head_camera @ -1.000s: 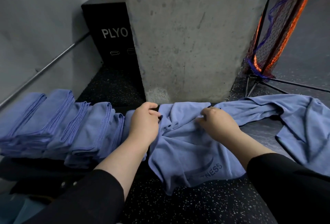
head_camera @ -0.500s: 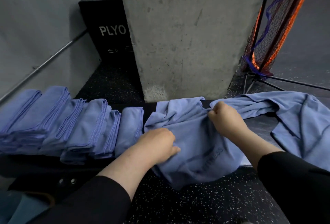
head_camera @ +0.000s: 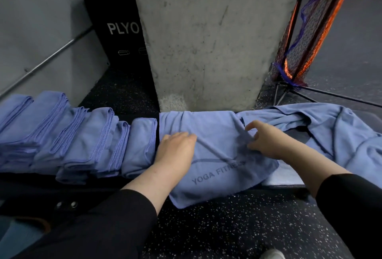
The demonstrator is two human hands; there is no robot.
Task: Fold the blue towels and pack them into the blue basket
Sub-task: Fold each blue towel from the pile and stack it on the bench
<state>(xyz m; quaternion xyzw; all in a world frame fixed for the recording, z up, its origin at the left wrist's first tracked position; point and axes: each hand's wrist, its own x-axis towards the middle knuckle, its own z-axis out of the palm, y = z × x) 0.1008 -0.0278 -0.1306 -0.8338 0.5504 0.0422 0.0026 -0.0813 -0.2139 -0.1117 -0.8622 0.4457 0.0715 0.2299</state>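
Nearest to you, the front edge of the towel hangs over the near side of the dark bench, above the speckled floor, with the print "YOGA FITNESS" facing up and reading from left to right, a little uphill. The cloth is thin, soft and light, so it will not keep any shape by itself; I judge that it slides easily on the smooth bench and wrinkles when you pull only one point. Take it at the corners or along a hemmed edge, not in the middle. Your left hand lies flat on the towel's left part, fingers together and extended, pressing down and gripping nothing. Your right hand is at the right part, fingers half curled, and the thumb and forefinger seem to pinch a small ridge of cloth; this area is blurred, so the pinch is not certain. The towel lies spread with its long axis running from you toward the concrete pillar, and its far edge reaches the pillar's foot. To the left, just beside it, stands the row of folded towels, leaning against each other. To the right, a crumpled unfolded towel touches or overlaps yours. The blue basket is not in view.
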